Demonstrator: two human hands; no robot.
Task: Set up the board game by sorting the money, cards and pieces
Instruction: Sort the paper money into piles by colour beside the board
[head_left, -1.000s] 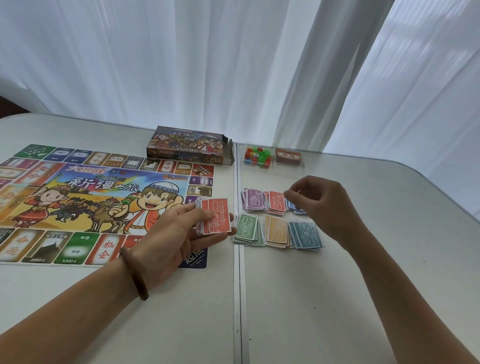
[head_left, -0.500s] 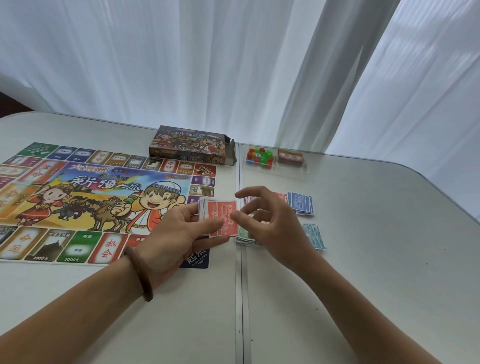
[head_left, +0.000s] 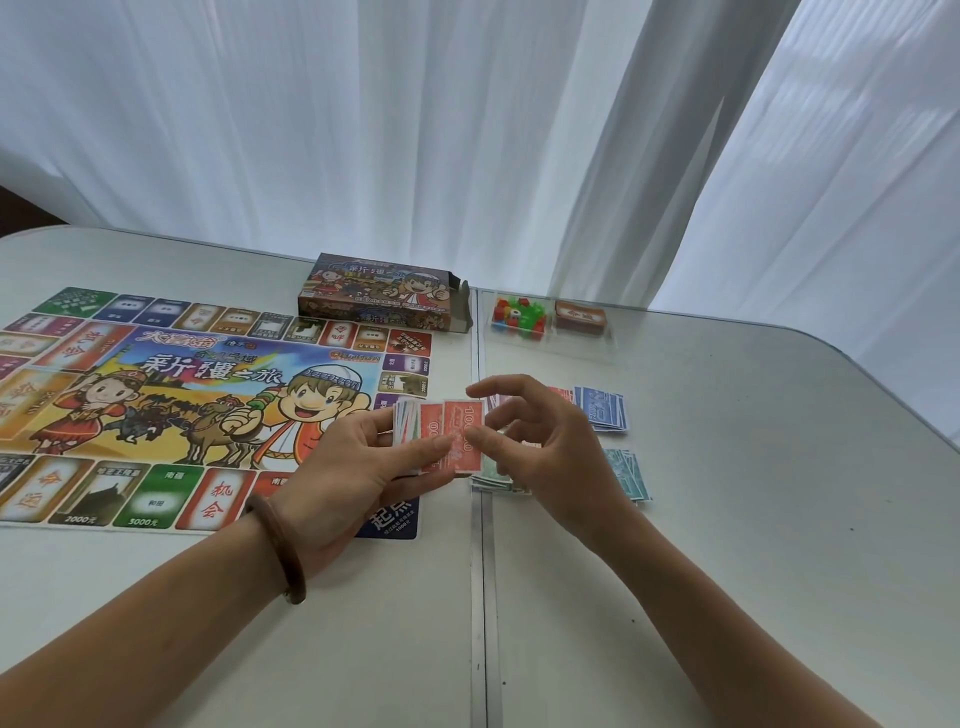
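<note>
Left hand gripped a fanned stack of play money, red bill on top, thumb across the face. The stack sat above the table seam, just off the board's near right corner. Right hand was half-curled beside it, thumb tip at the top bill's right edge, index finger raised above. Couldn't tell if it had a grip on the bill.

Sorted piles on the table, partly behind the right hand: blue bills at the back, teal bills in front, green ones under the hand.

Game box lay at the board's far edge, flap open. To its right were the coloured pieces and a card deck, side by side. Brown bracelet on the left wrist.
</note>
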